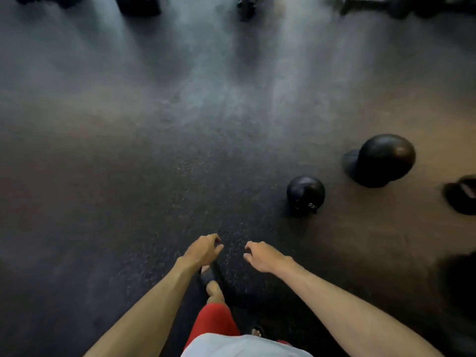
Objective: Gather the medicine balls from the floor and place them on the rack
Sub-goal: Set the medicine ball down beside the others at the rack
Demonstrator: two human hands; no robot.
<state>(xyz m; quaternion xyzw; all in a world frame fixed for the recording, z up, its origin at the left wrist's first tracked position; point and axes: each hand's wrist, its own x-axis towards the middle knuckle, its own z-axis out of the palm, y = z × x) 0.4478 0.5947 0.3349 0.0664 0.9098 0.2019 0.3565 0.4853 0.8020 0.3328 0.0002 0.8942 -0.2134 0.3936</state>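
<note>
The speckled dark rubber floor [159,155] lies open from 9 o'clock round to 12 o'clock, with wide bare room ahead and to the left of the person. Along the far edge at 12 o'clock stand dark pieces of equipment [140,5], too blurred to tell apart.

The left hand [203,249] and right hand [262,256] are held out low in front of the body, near each other but apart. The fingers of both hang loosely curled and neither has hold of anything.

At 2 o'clock from the hands a small medicine ball [305,194] rests on the floor. It carries white letters near its lower side that look like "KG" upside down; any number beside them cannot be read. Farther out along the same 2 o'clock line sits a large medicine ball [386,159], plain and glossy, well apart from the small one. A dark rounded patch [350,161] touches its left side; whether that is shadow or another object cannot be told.

At 3 o'clock a dark object with a pale stripe [461,195] is cut by the frame edge.

Below the left hand a foot in a dark sandal [210,276] stands on the floor, with red shorts [213,323] above it.
</note>
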